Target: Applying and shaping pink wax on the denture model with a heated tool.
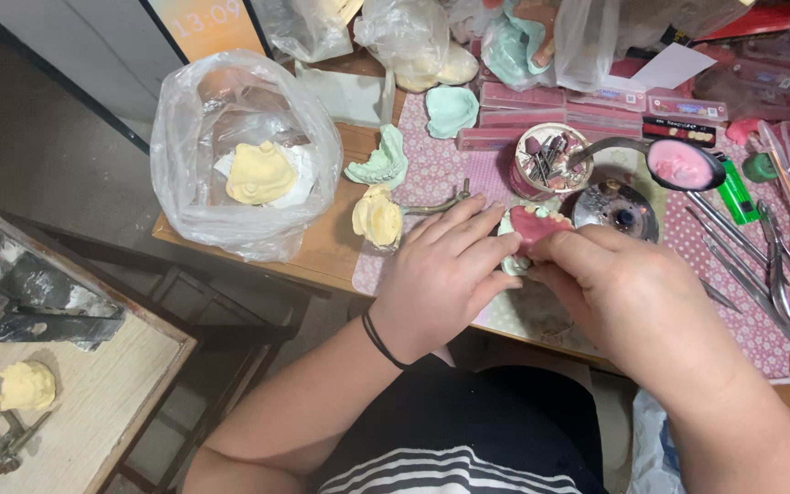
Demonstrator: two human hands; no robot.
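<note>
One pink wax denture base on a pale green plaster cast (534,229) sits at the table's near edge, pinched between the left hand (445,274) and right hand (628,293), with two yellow plaster casts (378,217) left and one round bur jar (546,157) beyond.

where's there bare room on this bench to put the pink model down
Bare wood shows between the plastic bag and the yellow cast, along the table's near edge. The side table at left has open board too. Right of the hands it is crowded: metal tools, burner, bur pot.
</note>
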